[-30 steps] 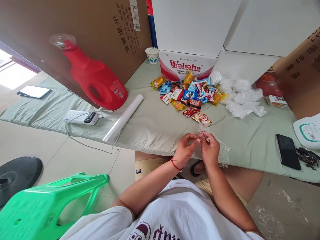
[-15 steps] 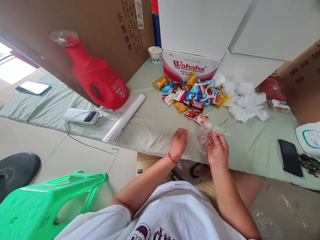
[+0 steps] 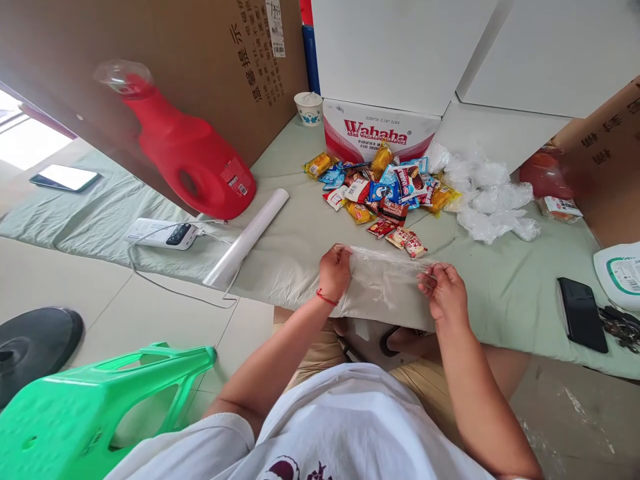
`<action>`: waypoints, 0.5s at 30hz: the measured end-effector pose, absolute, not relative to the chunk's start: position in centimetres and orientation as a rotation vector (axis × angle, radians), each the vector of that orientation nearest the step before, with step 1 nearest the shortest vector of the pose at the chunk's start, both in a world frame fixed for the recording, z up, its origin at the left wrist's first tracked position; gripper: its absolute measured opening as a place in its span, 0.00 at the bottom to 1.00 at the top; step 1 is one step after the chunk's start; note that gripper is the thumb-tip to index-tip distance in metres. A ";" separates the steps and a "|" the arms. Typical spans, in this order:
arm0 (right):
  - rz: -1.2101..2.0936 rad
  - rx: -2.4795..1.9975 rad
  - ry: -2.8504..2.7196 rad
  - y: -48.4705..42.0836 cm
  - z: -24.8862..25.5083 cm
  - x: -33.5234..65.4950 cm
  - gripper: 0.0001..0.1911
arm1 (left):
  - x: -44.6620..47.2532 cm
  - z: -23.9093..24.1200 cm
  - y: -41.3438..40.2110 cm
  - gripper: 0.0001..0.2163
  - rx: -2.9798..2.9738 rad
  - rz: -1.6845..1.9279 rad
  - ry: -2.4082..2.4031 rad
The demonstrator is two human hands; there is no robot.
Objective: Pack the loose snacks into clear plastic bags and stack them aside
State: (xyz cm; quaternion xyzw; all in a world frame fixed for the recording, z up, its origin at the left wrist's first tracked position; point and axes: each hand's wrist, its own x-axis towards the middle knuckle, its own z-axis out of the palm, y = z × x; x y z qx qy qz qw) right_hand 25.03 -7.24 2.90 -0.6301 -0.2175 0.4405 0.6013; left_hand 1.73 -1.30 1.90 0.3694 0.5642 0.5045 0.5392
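A clear plastic bag point(image 3: 385, 280) is stretched flat between my two hands, just above the near edge of the pale green cloth point(image 3: 310, 247). My left hand point(image 3: 334, 272) pinches its left top corner, fingers closed. My right hand point(image 3: 445, 293) pinches the right top corner. Just beyond the bag lies a heap of wrapped snacks point(image 3: 380, 190) in red, blue and yellow packets, with two small red packets point(image 3: 407, 241) nearest my hands.
A roll of clear bags point(image 3: 247, 237), a red jug point(image 3: 185, 157), a power bank point(image 3: 163, 233) with cable lie left. A Wahaha box point(image 3: 380, 133) and paper cup point(image 3: 309, 108) stand behind the snacks. Crumpled plastic bags point(image 3: 490, 197), a black phone point(image 3: 583, 313), keys point(image 3: 620, 323) lie right. A green stool point(image 3: 95, 407) sits lower left.
Both hands were together working at the crumpled bag; the left let go briefly, then took the bag's left corner. The hands have moved apart and the bag is now spread flat.
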 end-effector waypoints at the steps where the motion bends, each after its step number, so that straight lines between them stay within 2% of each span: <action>1: 1.034 -1.494 -0.562 -7.0 2.9 25.9 0.22 | 0.9 1.8 -0.9 0.11 0.949 1.126 1.309; 4: 1.098 -1.526 -0.708 -7.0 3.0 28.4 0.22 | -1.3 1.8 0.1 0.13 1.013 0.968 1.175; 9: 1.356 -1.714 -1.176 -7.7 3.2 33.2 0.22 | -2.2 1.4 0.0 0.13 1.157 1.016 1.177; 11: 1.157 -1.819 -1.385 -7.2 4.3 34.8 0.20 | -2.0 1.5 -0.7 0.13 1.325 1.067 1.170; 14: 0.612 -1.815 -1.554 -5.3 7.1 35.1 0.18 | -1.7 2.2 -2.0 0.13 1.603 1.122 1.086; 15: 0.572 -1.751 -1.632 -4.4 8.0 34.4 0.18 | -1.7 2.5 -2.3 0.13 1.675 1.115 1.053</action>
